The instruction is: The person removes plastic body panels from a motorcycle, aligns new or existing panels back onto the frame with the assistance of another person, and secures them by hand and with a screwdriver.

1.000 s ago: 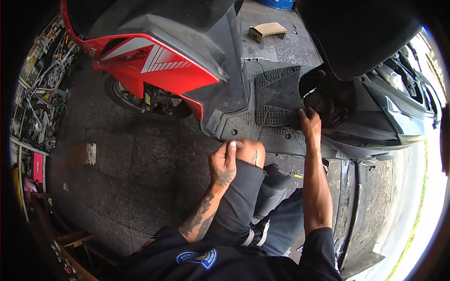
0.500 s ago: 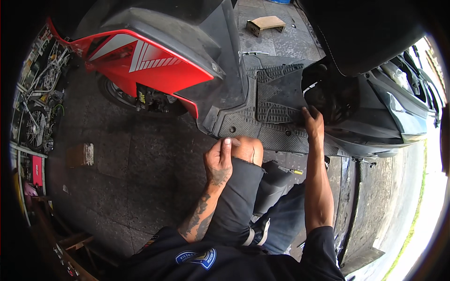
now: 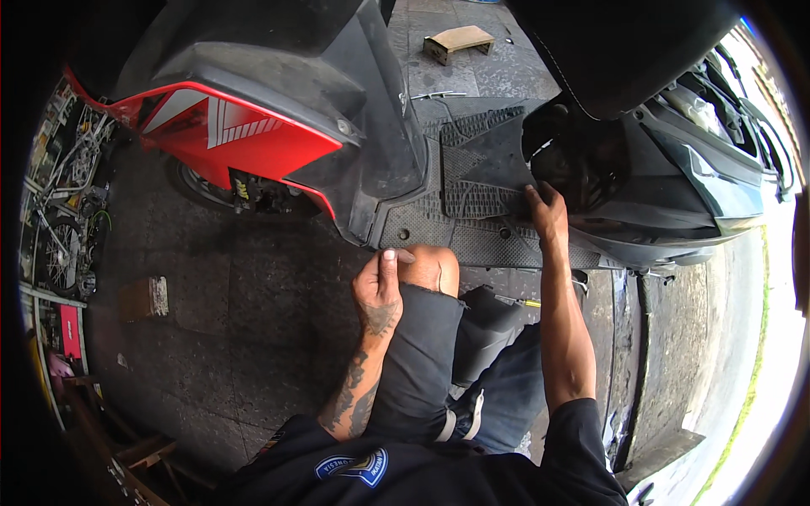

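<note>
A scooter with a red front side panel [image 3: 253, 139] stands before me. My left hand [image 3: 377, 287] is closed over my knee, thumb on top, with a small brownish thing [image 3: 406, 255] at the fingertips; I cannot make out what it is. At the rear of the textured black footboard [image 3: 460, 240], my right hand [image 3: 550, 218] reaches beside the corner of the dark floor mat [image 3: 485, 156]. Its thumb and forefinger are apart, and the other fingers are partly hidden. Beyond that hand is a dark opening [image 3: 574, 156] below the black seat [image 3: 624, 51].
A low wooden stool [image 3: 460, 38] stands beyond the scooter, near a thin metal rod [image 3: 439, 95]. On the left floor lies a block-like box [image 3: 143, 298]. Crowded shelves [image 3: 63, 211] line the far left. A dark moulded part [image 3: 488, 325] lies beside my knee.
The whole scene has shifted slightly left in the view. Relative to the scooter, both hands stay in nearly the same places.
</note>
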`<state>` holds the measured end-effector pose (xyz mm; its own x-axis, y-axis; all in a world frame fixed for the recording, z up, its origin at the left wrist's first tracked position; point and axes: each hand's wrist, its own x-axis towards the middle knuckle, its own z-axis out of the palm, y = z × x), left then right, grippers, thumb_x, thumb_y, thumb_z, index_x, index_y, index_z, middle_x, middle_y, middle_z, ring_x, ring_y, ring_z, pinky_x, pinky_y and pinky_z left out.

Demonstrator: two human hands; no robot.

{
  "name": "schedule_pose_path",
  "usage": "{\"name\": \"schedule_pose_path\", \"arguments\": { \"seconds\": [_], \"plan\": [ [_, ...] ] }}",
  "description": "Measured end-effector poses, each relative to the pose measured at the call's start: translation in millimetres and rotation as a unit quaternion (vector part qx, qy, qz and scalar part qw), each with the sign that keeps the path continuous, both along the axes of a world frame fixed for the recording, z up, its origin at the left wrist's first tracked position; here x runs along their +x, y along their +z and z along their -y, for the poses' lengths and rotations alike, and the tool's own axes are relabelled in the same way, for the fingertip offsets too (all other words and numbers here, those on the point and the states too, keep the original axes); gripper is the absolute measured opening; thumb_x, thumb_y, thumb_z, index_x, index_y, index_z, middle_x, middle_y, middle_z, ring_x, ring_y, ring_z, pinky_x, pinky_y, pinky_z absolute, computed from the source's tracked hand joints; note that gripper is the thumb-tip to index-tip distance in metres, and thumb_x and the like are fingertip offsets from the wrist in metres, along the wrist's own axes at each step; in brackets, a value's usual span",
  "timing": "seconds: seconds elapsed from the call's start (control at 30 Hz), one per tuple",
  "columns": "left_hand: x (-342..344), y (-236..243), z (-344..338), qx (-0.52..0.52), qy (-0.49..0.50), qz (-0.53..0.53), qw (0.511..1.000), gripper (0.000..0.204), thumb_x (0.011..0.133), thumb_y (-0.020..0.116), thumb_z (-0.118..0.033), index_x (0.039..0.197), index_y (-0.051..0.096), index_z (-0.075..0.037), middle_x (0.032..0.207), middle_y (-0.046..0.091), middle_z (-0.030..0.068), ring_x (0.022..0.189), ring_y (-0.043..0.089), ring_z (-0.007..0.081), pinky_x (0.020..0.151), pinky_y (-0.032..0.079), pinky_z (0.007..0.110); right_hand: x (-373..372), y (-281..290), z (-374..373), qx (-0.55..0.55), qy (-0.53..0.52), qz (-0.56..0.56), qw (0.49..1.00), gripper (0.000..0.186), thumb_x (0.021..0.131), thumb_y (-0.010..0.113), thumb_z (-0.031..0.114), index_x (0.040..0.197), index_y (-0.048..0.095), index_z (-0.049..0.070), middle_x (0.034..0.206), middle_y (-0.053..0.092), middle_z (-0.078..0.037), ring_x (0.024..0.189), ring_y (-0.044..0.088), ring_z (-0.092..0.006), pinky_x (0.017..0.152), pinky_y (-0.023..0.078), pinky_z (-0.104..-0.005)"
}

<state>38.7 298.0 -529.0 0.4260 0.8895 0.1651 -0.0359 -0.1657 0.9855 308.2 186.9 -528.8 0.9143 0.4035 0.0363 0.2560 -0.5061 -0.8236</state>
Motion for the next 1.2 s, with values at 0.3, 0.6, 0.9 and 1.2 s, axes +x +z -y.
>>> {"name": "schedule_pose_path", "arguments": {
  "seconds": [0.3, 0.6, 0.9, 1.2],
  "plan": [
    [-1.4, 3.3, -1.4, -0.049, -0.029, -0.021, 0.998, 0.035, 0.098, 0.047, -0.024, 0.083, 0.065, 0.002, 0.077, 0.068, 0.0067, 0.074, 0.061, 0.0136, 0.071, 0.047, 0.028, 4.0, 1.8, -0.9, -0.007, -0.009, 0.002, 1.000, 0.059, 0.082, 0.062, 0.033, 0.122, 0.053, -0.009, 0.120, 0.057, -0.028, 0.116, 0.054, -0.0356, 0.099, 0.041, -0.0367],
    [1.0, -1.2, -1.1, -0.053, -0.005, 0.007, 0.999, 0.039, 0.099, 0.045, -0.027, 0.082, 0.065, 0.002, 0.054, 0.031, -0.0116, 0.046, 0.024, -0.0020, 0.044, 0.017, 0.019, -8.2, 28.1, 46.0, 0.080, -0.017, -0.004, 0.997, 0.060, 0.084, 0.066, 0.031, 0.126, 0.050, -0.009, 0.101, 0.066, -0.022, 0.088, 0.065, -0.0269, 0.079, 0.049, -0.0325],
    [-14.9, 3.3, -12.2, -0.015, 0.019, -0.034, 0.999, 0.041, 0.100, 0.044, -0.027, 0.081, 0.063, 0.004, 0.053, 0.027, -0.0107, 0.047, 0.021, -0.0015, 0.044, 0.015, 0.020, -92.4, 57.2, 238.9, 0.097, -0.137, -0.049, 0.985, 0.049, 0.081, 0.071, 0.014, 0.120, 0.054, -0.009, 0.103, 0.063, -0.014, 0.089, 0.060, -0.0171, 0.080, 0.046, -0.0275],
    [-5.1, 1.0, -9.2, -0.003, 0.009, -0.061, 0.998, 0.042, 0.100, 0.044, -0.029, 0.080, 0.062, 0.003, 0.054, 0.028, -0.0108, 0.047, 0.023, -0.0014, 0.043, 0.016, 0.020, -202.0, 53.2, 390.2, 0.080, -0.232, -0.079, 0.966, 0.037, 0.087, 0.061, 0.029, 0.099, 0.055, -0.006, 0.057, 0.045, -0.001, 0.043, 0.043, -0.0095, 0.040, 0.033, -0.0229]
  ]
}}
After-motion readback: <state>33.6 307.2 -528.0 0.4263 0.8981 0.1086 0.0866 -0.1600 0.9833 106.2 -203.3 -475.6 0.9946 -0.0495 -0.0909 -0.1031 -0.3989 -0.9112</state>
